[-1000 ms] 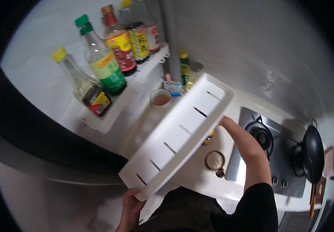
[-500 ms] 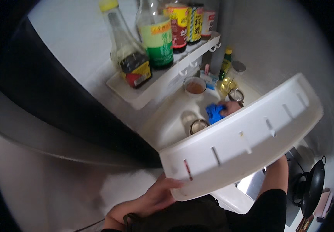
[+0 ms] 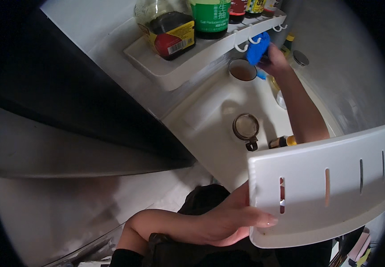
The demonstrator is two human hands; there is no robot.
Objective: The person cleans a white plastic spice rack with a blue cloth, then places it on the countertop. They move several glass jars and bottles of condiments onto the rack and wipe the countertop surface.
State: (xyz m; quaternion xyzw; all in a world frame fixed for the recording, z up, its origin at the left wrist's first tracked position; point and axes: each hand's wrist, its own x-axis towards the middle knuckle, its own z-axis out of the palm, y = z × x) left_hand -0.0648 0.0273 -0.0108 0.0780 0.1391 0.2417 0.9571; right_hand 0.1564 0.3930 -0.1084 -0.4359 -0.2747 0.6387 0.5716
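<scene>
My left hand [image 3: 237, 218] grips the corner of a white slotted plastic shelf tray [image 3: 306, 196], thumb on its face and fingers behind. The tray hangs tilted at the lower right and runs to the edge of the view. With my right hand [image 3: 275, 61] I hold a bunched blue cloth [image 3: 258, 49] close to the hooks under a white wall shelf [image 3: 165, 75]; whether the cloth touches the shelf I cannot tell. Below the cloth stands a white cup [image 3: 243, 70] with brownish liquid. A glass jar with a clasp [image 3: 246, 127] is on the counter between my hands.
Sauce bottles line the wall shelf, among them a dark one with a yellow and red label [image 3: 172, 38] and a green-labelled one [image 3: 209, 20]. On the pale counter [image 3: 201, 138], a small yellow-capped bottle [image 3: 283, 142] lies near the tray. A dark panel edge [image 3: 90, 98] borders the left.
My right hand has carried the blue cloth from above the counter up to the shelf hooks. The tray has moved down and right in my left hand, uncovering more counter. The view has shifted.
</scene>
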